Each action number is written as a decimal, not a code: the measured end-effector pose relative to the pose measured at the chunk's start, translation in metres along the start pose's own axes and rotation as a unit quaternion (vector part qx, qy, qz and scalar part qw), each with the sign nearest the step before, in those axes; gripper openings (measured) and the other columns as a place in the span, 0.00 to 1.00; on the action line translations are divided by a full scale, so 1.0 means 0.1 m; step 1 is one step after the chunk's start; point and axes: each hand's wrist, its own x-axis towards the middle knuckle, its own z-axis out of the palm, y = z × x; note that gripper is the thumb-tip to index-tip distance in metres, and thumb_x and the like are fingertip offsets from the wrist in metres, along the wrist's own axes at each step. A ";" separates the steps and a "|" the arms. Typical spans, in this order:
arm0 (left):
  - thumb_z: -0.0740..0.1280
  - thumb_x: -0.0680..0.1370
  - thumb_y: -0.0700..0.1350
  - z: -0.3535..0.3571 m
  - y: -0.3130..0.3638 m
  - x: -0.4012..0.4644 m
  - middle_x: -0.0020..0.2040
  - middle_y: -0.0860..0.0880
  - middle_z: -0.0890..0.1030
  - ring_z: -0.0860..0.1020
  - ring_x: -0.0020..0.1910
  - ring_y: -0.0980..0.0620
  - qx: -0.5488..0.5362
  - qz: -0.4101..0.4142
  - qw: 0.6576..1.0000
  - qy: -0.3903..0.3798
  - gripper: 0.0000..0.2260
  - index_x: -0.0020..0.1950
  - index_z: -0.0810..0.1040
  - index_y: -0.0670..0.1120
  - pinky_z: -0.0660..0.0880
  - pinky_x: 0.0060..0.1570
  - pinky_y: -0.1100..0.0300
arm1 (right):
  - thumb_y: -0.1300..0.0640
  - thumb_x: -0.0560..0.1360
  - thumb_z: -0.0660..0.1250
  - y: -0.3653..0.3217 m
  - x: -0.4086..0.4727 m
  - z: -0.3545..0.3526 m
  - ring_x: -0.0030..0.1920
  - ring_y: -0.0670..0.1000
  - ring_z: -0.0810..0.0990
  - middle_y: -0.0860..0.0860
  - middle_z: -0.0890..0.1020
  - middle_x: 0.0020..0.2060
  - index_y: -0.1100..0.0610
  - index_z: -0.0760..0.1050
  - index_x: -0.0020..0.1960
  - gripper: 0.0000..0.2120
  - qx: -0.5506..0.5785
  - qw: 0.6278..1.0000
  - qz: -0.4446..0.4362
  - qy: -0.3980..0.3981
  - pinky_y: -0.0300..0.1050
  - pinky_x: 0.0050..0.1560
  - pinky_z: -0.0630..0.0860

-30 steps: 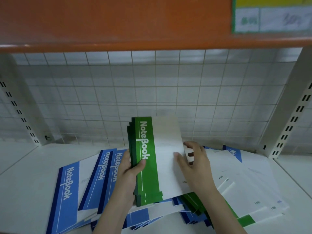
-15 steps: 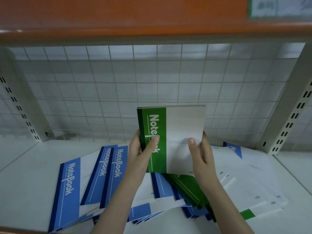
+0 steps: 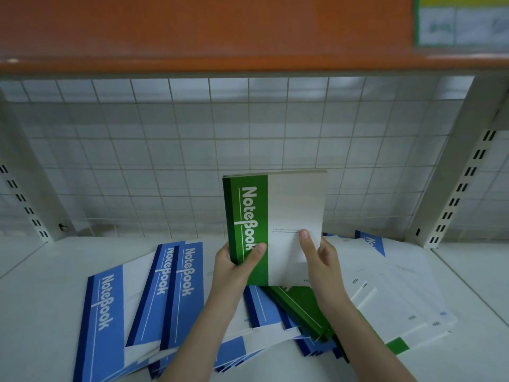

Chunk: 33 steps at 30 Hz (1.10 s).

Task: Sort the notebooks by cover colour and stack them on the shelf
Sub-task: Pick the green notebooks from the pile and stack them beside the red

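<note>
A small bundle of green-and-white notebooks (image 3: 286, 213) stands upright above the white shelf (image 3: 38, 293). My left hand (image 3: 234, 266) grips its green spine edge, thumb on the cover. My right hand (image 3: 319, 260) holds its lower right edge, thumb on the white part. Below them lies a loose spread of notebooks: blue-covered ones (image 3: 107, 312) fan out at the left, more blue ones (image 3: 259, 307) and a green one (image 3: 303, 307) lie under my wrists, and several white-faced ones (image 3: 385, 293) lie at the right.
A wire grid back panel (image 3: 192, 161) closes the shelf's rear. Slotted uprights stand at left (image 3: 24, 199) and right (image 3: 457, 186). An orange shelf edge (image 3: 220, 31) with a price label (image 3: 462, 23) hangs overhead.
Both hands lifted the green bundle off the pile and squared it upright; my right hand moved from its cover to its right edge.
</note>
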 end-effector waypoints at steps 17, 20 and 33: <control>0.74 0.64 0.53 -0.02 0.00 0.01 0.46 0.56 0.85 0.83 0.45 0.58 0.014 0.001 1.000 0.000 0.17 0.51 0.79 0.52 0.78 0.36 0.67 | 0.51 0.78 0.60 0.01 0.00 0.04 0.37 0.40 0.81 0.45 0.84 0.36 0.54 0.78 0.45 0.10 -0.068 0.997 -0.028 0.014 0.31 0.35 0.75; 0.74 0.65 0.53 -0.02 0.04 0.00 0.45 0.57 0.85 0.83 0.44 0.57 0.013 -0.008 1.000 0.000 0.16 0.51 0.78 0.52 0.78 0.36 0.65 | 0.54 0.80 0.59 -0.09 -0.05 0.04 0.36 0.36 0.80 0.44 0.82 0.38 0.55 0.76 0.47 0.09 -0.117 0.993 -0.017 -0.002 0.29 0.35 0.73; 0.51 0.82 0.58 0.72 0.31 -0.10 0.49 0.53 0.77 0.76 0.49 0.52 0.277 -0.046 0.947 -0.156 0.14 0.56 0.70 0.51 0.73 0.51 0.53 | 0.47 0.80 0.57 -0.51 -0.44 -0.75 0.40 0.53 0.69 0.57 0.69 0.39 0.60 0.65 0.43 0.17 -0.192 0.960 0.138 0.153 0.45 0.41 0.65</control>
